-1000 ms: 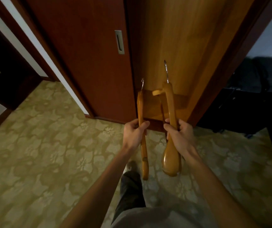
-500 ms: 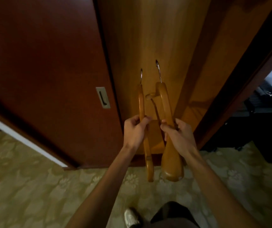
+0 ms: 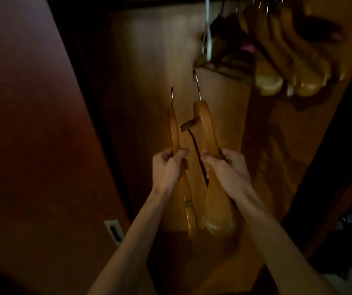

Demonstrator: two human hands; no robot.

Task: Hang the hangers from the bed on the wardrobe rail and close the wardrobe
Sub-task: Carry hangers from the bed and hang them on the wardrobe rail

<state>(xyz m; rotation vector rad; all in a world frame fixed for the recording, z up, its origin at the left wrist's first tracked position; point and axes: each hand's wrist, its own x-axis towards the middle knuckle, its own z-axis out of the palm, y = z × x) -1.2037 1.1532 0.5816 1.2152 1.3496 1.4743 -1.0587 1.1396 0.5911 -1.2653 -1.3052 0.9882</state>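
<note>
Since a second ago the view has tilted way up: floor and carpet are gone, the door handle (image 3: 113, 231) has dropped to the bottom left, and the row of hung hangers (image 3: 281, 67) now shows at top right, blurry. Both arms look about the same, raised in front of the open wardrobe.

So, grip check. Left hand (image 3: 168, 167) is wrapped around the slim hanger (image 3: 178, 167) about mid-length, thumb pressed across the front. Right hand (image 3: 226, 169) is closed around the chunky hanger (image 3: 211, 201) the same way, with its trouser bar (image 3: 194, 150) running between the 2 hangers. Both steel hooks point up, well below the rail, which I can't make out clearly at the top edge.

What could go sideways from here, my guess:
- The 2 hangers sit just beside each other, so lifting both at once could knock them together or snag that loose-looking bar on the slim one.
- The rail end at right is crowded, and the pale thin hanger (image 3: 208, 37) dangles right above the chunky hook. Going straight up risks catching it or bumping it off.
- It's dim in there, so a hook could miss the rail and the hanger drop.
</note>
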